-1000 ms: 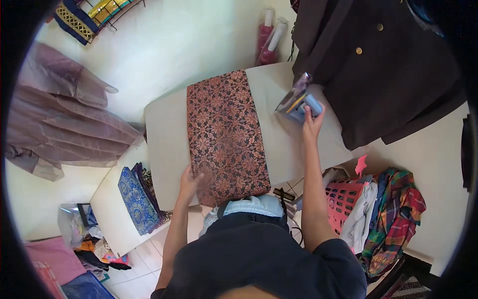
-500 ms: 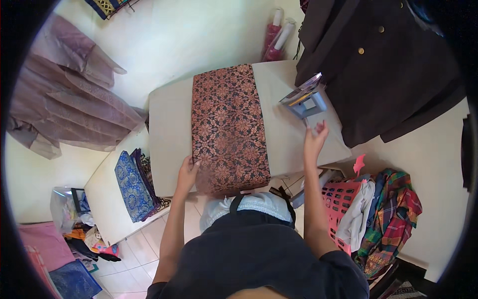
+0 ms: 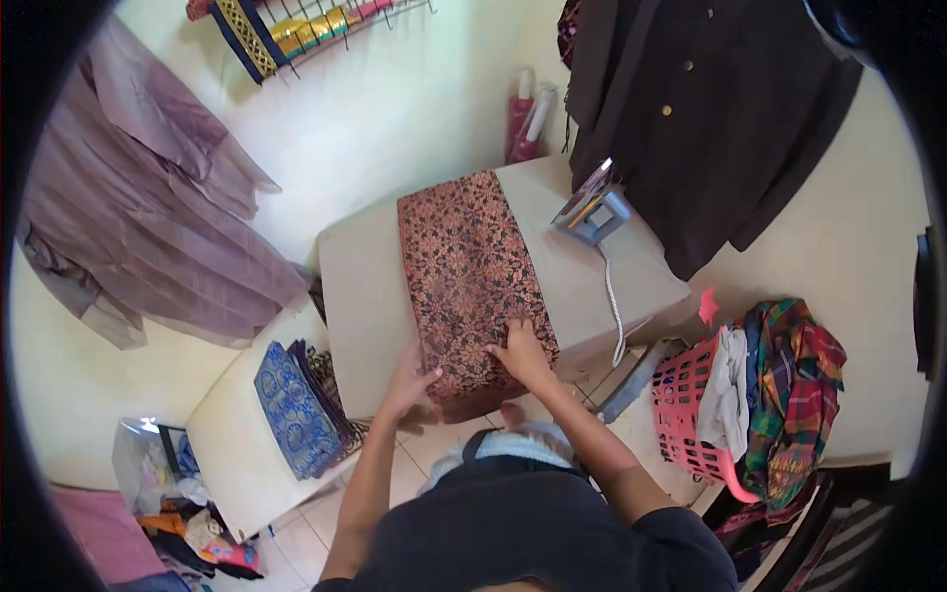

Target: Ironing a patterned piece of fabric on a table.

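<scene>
A folded black and copper floral-patterned cloth (image 3: 469, 266) lies lengthwise across a beige padded ironing table (image 3: 360, 286). My left hand (image 3: 406, 383) is at the cloth's near left edge, its thumb over the cloth and apart from the fingers, slightly blurred. On the near right part of the cloth rests my right hand (image 3: 525, 353), fingers bent a little and thumb spread to the left. A blue-grey clothes iron (image 3: 597, 217) stands upright on its heel at the far right, its pale cord (image 3: 614, 296) running toward the table's near edge.
A dark buttoned jacket (image 3: 681, 128) hangs behind the iron; a mauve sheer garment (image 3: 168, 197) hangs at left. Folded blue patterned cloths (image 3: 301, 409) lie on a low white surface (image 3: 232, 444). At right stands a pink laundry basket (image 3: 681, 414) with plaid cloth (image 3: 789, 395).
My right hand has moved left from beside the iron onto the patterned cloth. My left hand remains by the cloth's near left edge. The view has shifted, showing more of the wall rack.
</scene>
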A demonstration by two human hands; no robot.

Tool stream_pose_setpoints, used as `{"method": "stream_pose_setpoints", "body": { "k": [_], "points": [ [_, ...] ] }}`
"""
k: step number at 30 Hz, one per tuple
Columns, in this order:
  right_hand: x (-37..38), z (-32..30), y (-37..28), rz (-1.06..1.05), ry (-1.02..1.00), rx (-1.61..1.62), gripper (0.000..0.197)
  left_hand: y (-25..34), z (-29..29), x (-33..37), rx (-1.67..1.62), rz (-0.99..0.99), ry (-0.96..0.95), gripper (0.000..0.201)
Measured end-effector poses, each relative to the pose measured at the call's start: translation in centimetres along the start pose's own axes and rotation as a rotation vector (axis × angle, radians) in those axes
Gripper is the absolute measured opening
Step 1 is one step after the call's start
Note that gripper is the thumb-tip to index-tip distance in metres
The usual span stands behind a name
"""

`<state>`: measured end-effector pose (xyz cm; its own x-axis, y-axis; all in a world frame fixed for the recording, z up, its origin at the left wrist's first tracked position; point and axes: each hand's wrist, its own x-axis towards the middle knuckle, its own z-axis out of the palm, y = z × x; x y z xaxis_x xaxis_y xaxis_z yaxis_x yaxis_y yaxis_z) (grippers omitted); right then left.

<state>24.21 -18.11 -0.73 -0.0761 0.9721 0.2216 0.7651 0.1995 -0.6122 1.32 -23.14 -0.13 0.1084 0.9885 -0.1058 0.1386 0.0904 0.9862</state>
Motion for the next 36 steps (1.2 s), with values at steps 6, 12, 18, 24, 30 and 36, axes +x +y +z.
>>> {"method": "stream_pose_setpoints", "body": {
  "k": [6, 12, 18, 24, 30, 36],
  "points": [
    [-0.3, -0.4, -2.0, 0.15, -0.15, 0.145, 0.038, -1.2, 1.2, -1.0, 0.052, -0.03, 0.081, 0.049],
    [-2.0, -1.0, 1.9, 0.081, 0.039, 0.097, 0.018, 1.6, 2.0, -2.8, 0.454, -0.243, -0.023, 0.04],
    [-2.2, -3.0, 2.4, 0.16, 0.082, 0.187, 0.021, 2.0, 0.5, -3.2, 0.022, -0.535, -0.1, 0.042],
    [1.9, -5.9, 3.6, 0.188, 0.145, -0.056, 0.028, 6.8, 0.0, -1.9, 0.581, -0.559, -0.147, 0.04],
    [7.0, -3.3, 5.4, 0.257, -0.005, 0.097, 0.044, 1.7, -2.3, 6.7, 0.942, -0.112, 0.389, 0.041],
    [8.4, -3.2, 6.4, 0.508, -0.351, 0.699, 0.047, 0.5, -0.6, 7.3, 0.217, -0.191, 0.136, 0.041]
  ]
}}
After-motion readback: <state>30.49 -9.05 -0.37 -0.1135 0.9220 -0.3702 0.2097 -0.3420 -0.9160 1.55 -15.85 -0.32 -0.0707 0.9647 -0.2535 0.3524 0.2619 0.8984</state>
